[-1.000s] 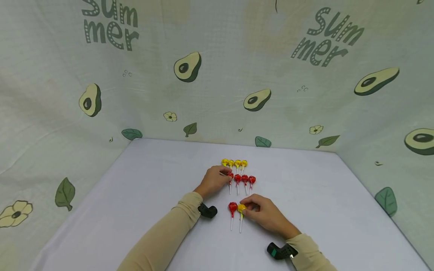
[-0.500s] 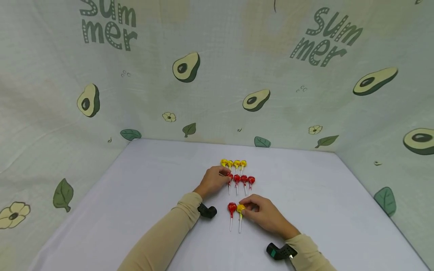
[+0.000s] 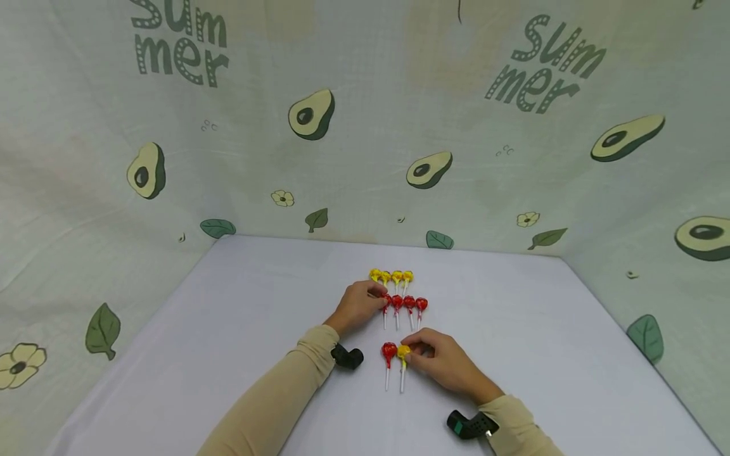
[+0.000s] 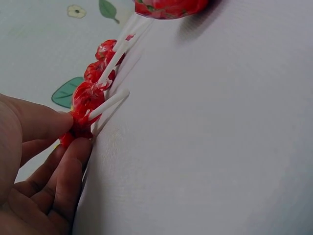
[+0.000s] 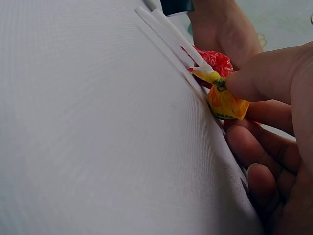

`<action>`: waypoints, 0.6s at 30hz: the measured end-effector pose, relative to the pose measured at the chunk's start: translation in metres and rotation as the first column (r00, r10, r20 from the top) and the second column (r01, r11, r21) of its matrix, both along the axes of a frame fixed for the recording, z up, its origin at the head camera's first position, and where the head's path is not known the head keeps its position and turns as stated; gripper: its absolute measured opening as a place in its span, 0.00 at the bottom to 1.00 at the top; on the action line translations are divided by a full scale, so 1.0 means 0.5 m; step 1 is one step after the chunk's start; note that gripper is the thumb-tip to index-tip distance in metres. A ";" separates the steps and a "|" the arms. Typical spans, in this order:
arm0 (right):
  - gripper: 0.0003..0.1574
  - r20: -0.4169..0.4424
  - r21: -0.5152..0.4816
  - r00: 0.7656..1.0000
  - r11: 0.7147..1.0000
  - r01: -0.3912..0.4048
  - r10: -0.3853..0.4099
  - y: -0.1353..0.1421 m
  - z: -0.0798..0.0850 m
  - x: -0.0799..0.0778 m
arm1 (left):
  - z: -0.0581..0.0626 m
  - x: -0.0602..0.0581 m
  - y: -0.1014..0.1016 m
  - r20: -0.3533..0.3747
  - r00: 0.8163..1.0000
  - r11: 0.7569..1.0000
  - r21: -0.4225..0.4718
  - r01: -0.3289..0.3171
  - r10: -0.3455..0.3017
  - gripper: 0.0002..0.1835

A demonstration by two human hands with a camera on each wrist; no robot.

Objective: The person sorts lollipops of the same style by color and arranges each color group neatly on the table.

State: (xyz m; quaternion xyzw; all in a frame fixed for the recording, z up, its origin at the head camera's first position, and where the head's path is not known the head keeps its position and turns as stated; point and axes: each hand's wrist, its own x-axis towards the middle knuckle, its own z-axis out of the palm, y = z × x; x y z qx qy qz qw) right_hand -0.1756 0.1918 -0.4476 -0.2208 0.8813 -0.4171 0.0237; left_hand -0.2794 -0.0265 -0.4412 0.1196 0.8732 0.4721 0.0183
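My left hand (image 3: 357, 306) pinches the head of the leftmost red lollipop (image 4: 78, 128) in a row of red ones lying on the white table. The thumb and fingers lie on either side of that head in the left wrist view. Nearer to me, my right hand (image 3: 446, 360) pinches a yellow lollipop (image 5: 226, 102) by its wrapped head, its white stick pointing toward me. Just left of it, a single red lollipop (image 3: 389, 351) lies parallel on the cloth. In the right wrist view that red one shows partly behind the yellow one.
Behind the red row lies a row of yellow lollipops (image 3: 397, 277), their sticks toward me. The table (image 3: 256, 304) has a white cover. A cloth backdrop (image 3: 365, 126) printed with avocados and leaves rises behind it and at both sides. Black wrist devices (image 3: 472, 424) sit on both wrists.
Both hands hold their places on the same lollipops. The whole head view has shifted slightly; the lollipops keep their arrangement.
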 end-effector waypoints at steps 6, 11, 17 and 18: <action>0.11 0.000 -0.005 1.000 1.000 0.005 -0.005 -0.001 0.002 0.003 | -0.002 0.000 0.000 -0.002 1.000 1.000 0.002 0.003 -0.003 0.08; 0.11 -0.007 0.000 1.000 1.000 0.005 -0.005 -0.002 0.004 0.005 | -0.004 -0.001 -0.004 -0.006 1.000 1.000 0.004 0.006 -0.006 0.09; 0.11 -0.013 0.004 1.000 1.000 0.000 0.000 -0.002 0.004 0.004 | -0.006 -0.002 -0.007 -0.007 1.000 0.999 0.041 -0.004 0.005 0.12; 0.11 -0.009 0.008 1.000 1.000 0.003 -0.003 -0.002 0.005 0.004 | -0.005 -0.002 -0.007 -0.008 1.000 0.999 0.049 -0.005 0.005 0.12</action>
